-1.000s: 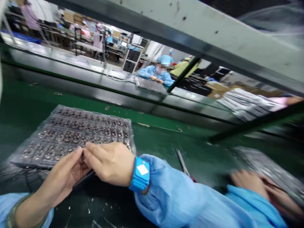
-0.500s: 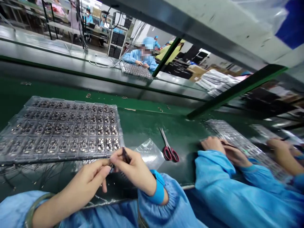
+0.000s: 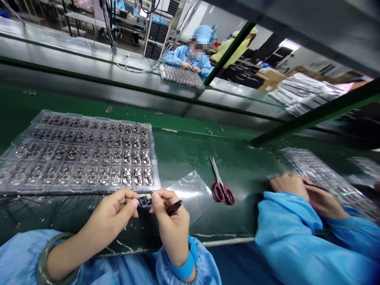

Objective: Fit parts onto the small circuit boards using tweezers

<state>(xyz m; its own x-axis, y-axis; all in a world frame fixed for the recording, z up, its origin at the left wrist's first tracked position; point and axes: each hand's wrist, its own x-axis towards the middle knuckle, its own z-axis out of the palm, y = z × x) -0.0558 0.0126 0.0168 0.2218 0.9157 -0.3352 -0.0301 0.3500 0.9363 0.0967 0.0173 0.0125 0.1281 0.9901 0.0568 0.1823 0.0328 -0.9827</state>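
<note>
A small circuit board (image 3: 145, 202) is held in front of the tray's near edge, between my two hands. My left hand (image 3: 114, 215) pinches its left end with thumb and forefinger. My right hand (image 3: 173, 223) has thumb and forefinger on its right end, with a slim dark tool (image 3: 174, 207) tucked in the same hand; its kind is not clear. Behind them, a clear plastic tray (image 3: 155, 174) holds rows of similar circuit boards. Thin dark wires (image 3: 53, 215) with light-coloured tips lie along the near side of the tray.
Right of my hands lie a clear plastic bag (image 3: 192, 194) and red-handled scissors (image 3: 221, 186). A co-worker's hands (image 3: 297, 190) are busy beside another tray (image 3: 314, 166) at the right. Small loose parts (image 3: 109, 109) dot the green bench; a green post (image 3: 320, 111) slants across the right.
My right hand has turned and drawn back, so the circuit board now shows between my fingertips. The view has shifted, moving the scissors and co-worker rightward in the picture.
</note>
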